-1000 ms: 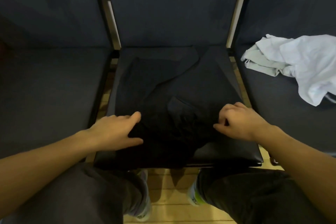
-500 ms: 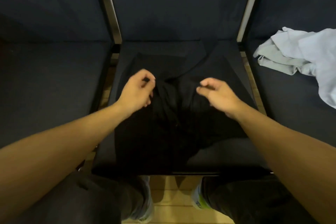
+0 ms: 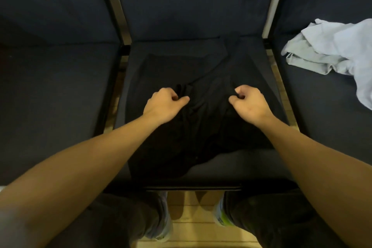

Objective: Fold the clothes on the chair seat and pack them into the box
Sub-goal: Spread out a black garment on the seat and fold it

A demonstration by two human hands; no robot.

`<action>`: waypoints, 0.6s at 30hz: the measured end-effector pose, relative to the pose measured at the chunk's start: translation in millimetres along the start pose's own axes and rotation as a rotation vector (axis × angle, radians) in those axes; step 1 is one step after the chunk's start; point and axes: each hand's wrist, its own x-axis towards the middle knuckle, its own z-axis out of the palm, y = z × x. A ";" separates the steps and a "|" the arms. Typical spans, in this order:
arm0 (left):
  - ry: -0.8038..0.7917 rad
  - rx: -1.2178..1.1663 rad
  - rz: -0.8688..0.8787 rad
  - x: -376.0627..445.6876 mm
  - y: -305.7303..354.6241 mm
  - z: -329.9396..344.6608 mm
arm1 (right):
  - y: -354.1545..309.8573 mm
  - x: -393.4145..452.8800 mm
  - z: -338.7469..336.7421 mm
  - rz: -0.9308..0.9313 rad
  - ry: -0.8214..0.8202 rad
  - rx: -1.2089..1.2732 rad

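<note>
A black garment [image 3: 201,119] lies spread over the dark seat [image 3: 241,163] of the middle chair, bunched into creases between my hands. My left hand [image 3: 164,104] pinches a fold of the black cloth at the garment's middle left. My right hand [image 3: 249,102] pinches another fold a short way to the right, fingers curled round it. A crumpled white and pale grey garment [image 3: 332,54] lies on the seat of the chair to the right. No box is in view.
Dark chairs stand on both sides, the left seat [image 3: 56,90] bare. Metal frame bars [image 3: 118,32] separate the seats. The chair backs [image 3: 191,0] rise behind. My legs and shoes [image 3: 221,217] stand on the wooden floor below the front edge.
Both hands have carried the garment's near edge from the seat front up to the middle, folding the cloth over. They now hold it a little farther apart than half a second ago.
</note>
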 end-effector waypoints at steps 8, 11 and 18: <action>0.056 -0.550 -0.119 38.3 17.8 -0.6 | -0.3 6.6 -9.9 0.115 -0.003 0.406; 0.006 -1.146 -0.216 39.9 19.2 -15.3 | 0.7 13.8 -12.6 0.165 0.002 0.583; -0.282 -1.103 -0.229 37.9 5.3 -24.2 | 5.4 23.9 -7.5 0.191 0.039 0.555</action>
